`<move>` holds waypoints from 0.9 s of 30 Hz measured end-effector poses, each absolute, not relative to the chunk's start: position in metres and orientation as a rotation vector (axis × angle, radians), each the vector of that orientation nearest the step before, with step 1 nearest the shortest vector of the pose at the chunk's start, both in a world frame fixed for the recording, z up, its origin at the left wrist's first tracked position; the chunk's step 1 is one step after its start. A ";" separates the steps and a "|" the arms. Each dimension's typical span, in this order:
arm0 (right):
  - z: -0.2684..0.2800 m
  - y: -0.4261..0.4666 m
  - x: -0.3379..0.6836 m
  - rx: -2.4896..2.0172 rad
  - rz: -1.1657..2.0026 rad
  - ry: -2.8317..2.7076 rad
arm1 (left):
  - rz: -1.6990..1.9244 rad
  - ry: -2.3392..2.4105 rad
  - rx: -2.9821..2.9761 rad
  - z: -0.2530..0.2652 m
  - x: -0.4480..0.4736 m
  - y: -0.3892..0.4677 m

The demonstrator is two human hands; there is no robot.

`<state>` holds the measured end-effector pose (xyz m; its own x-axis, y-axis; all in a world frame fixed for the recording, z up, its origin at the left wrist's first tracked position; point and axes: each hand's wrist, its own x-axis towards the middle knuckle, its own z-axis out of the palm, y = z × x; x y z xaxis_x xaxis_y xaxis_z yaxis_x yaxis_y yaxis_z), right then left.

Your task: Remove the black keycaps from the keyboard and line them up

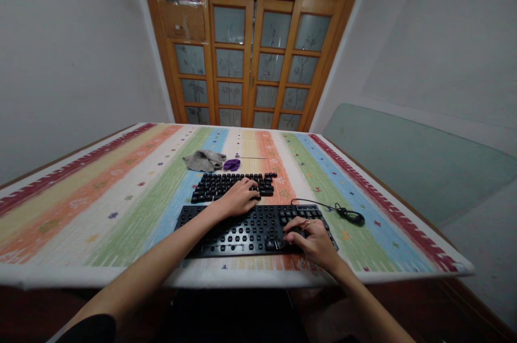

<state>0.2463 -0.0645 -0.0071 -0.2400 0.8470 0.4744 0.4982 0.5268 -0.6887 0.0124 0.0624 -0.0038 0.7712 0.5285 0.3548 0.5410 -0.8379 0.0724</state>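
Observation:
A black keyboard (238,234) lies near the table's front edge. Most of its left and middle part shows bare key sockets, while keycaps sit on the number block at its right. Behind it, loose black keycaps (210,186) stand in rows on the cloth. My left hand (238,197) reaches over the keyboard to the right part of these rows, its fingers bent around a keycap. My right hand (311,236) is above the keyboard's lower right, near the arrow keys, with thumb and fingers drawn together; what lies between them is hard to make out.
Behind the keycaps lie a crumpled grey cloth (204,160), a purple bundle (231,165) and a thin rod (253,158). A coiled black cable (350,216) lies right of the keyboard. A striped tablecloth (133,197) covers the table. Walls and a wooden glazed door (252,84) stand beyond.

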 end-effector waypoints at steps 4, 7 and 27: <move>-0.006 -0.065 0.245 -1.084 0.513 -1.896 | -0.585 -0.870 -2.934 -0.005 0.012 0.063; -0.007 -0.065 0.246 -1.086 0.503 -1.895 | -0.601 -0.860 -2.935 -0.004 0.012 0.063; -0.009 -0.064 0.247 -1.109 0.491 -1.909 | -0.585 -0.858 -2.944 -0.008 0.022 0.079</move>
<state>0.2473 -0.0645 -0.0090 -0.2434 0.8449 0.4764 0.5098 0.5292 -0.6782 0.0217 0.0792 -0.0078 0.7788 0.5144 0.3590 0.5218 -0.8489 0.0845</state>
